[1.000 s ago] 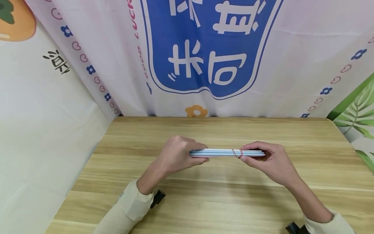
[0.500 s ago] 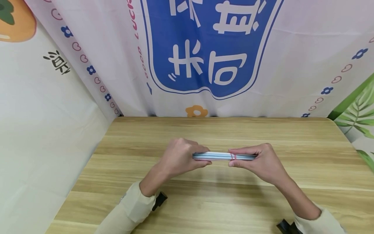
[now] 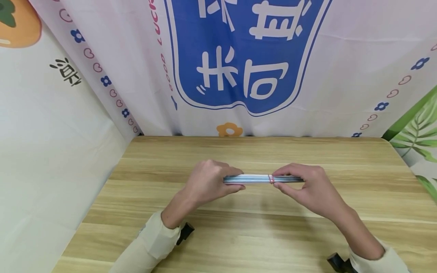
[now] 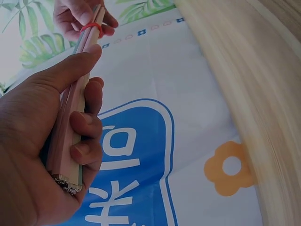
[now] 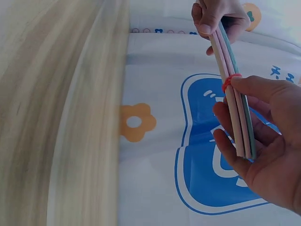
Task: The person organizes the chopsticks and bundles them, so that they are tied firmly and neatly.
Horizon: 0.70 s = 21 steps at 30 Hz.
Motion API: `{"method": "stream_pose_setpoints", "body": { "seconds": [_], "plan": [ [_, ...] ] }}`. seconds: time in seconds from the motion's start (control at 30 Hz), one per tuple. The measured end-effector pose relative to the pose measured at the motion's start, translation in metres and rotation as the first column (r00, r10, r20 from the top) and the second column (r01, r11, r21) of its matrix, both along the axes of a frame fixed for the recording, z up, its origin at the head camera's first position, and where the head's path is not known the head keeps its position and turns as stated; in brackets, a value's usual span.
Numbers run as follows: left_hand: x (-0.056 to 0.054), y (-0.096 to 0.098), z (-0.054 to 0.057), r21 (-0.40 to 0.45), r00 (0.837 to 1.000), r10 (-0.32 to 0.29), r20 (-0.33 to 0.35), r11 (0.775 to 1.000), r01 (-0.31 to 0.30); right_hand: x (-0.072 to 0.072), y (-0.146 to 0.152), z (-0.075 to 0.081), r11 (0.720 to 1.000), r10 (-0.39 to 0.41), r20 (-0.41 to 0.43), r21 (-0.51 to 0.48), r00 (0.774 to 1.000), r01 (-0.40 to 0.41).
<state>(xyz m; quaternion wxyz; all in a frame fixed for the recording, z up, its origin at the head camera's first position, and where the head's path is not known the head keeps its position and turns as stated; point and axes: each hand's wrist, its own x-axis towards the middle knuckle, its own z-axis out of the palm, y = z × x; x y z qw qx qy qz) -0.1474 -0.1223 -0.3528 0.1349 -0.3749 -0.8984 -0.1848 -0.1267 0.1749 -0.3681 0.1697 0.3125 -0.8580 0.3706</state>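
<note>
A bundle of slim pastel sticks (image 3: 253,179), pale blue, pink and cream, is held level above the table. My left hand (image 3: 206,182) grips its left end, with the fingers curled round it in the left wrist view. A red rubber band (image 3: 271,179) circles the bundle right of the middle. My right hand (image 3: 315,189) pinches the bundle at that band between thumb and fingers; in the right wrist view the thumb lies against the band. Past the band, the right end of the sticks (image 5: 244,136) runs over the right palm. The left hand hides part of the bundle.
Beneath the hands is a wood-grain table (image 3: 225,242). A white printed cloth (image 3: 341,76) with a blue emblem hangs behind its far edge. Another pale cloth (image 3: 51,151) is on the left. Black wrist mounts (image 3: 186,232) sit at the cuffs.
My right hand has slid left along the bundle, bringing the band's spread strands closer together and nearer the middle, then drawn back slightly right. The left hand stays almost still.
</note>
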Motion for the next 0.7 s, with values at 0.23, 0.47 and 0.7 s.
{"method": "stream_pose_setpoints", "body": {
  "seconds": [0.23, 0.47, 0.7],
  "plan": [
    [0.0, 0.002, -0.002, -0.006, 1.0, 0.0, -0.006, 1.0, 0.0, -0.001, -0.005, -0.006, 0.998, 0.056, -0.051, -0.038, 0.997, -0.058],
    [0.0, 0.003, -0.003, 0.004, 1.0, -0.022, -0.013, 1.0, 0.022, -0.002, -0.006, -0.009, 0.993, 0.097, -0.059, -0.055, 0.994, -0.1],
    [0.001, 0.007, -0.006, 0.008, 0.998, -0.04, -0.043, 0.999, 0.04, -0.001, -0.01, -0.012, 0.991, 0.117, -0.088, -0.057, 0.989, -0.122]
  ]
}}
